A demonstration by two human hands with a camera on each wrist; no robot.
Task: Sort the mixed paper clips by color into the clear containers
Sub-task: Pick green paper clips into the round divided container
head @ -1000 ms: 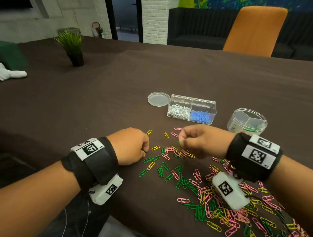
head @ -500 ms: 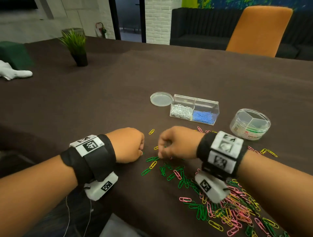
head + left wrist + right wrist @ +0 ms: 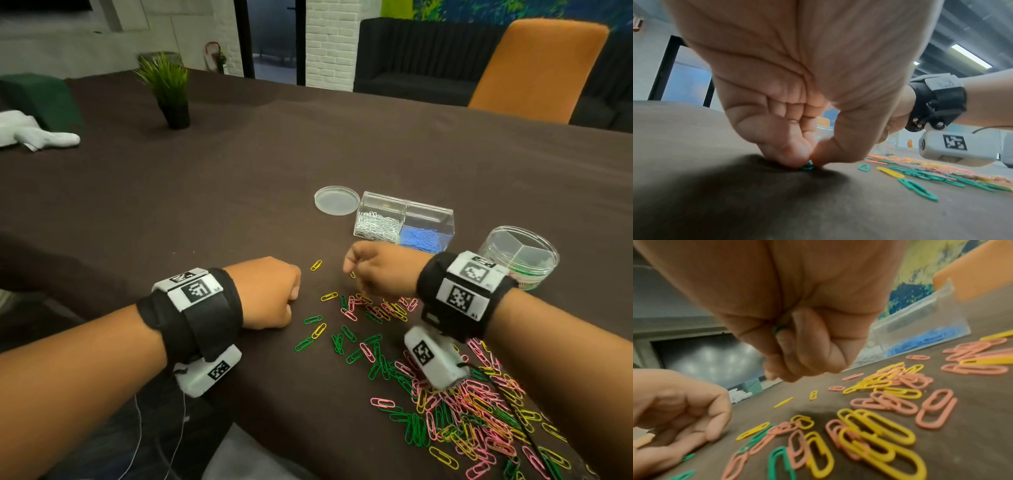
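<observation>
A heap of green, pink and yellow paper clips (image 3: 462, 411) spreads over the dark table at the near right, with looser ones (image 3: 346, 329) between my hands. My left hand (image 3: 291, 303) is fisted on the table. In the left wrist view its thumb and forefinger (image 3: 810, 160) pinch a green clip (image 3: 807, 167) against the cloth. My right hand (image 3: 356, 274) hovers just above the scattered clips with its fingers curled. The right wrist view shows a green clip (image 3: 779, 329) tucked inside that fist (image 3: 797, 353). A round clear divided container (image 3: 519, 257) behind my right wrist holds green clips.
A clear rectangular box (image 3: 404, 222) with white and blue clips stands beyond my right hand, and a round lid (image 3: 336, 200) lies to its left. A potted plant (image 3: 171, 92) and a white cloth (image 3: 37, 137) sit far left. An orange chair (image 3: 534, 68) is behind the table.
My right hand slid left over the scattered clips, then drew a little away from me toward the box. My left hand stayed in place, fingertips down on the table.
</observation>
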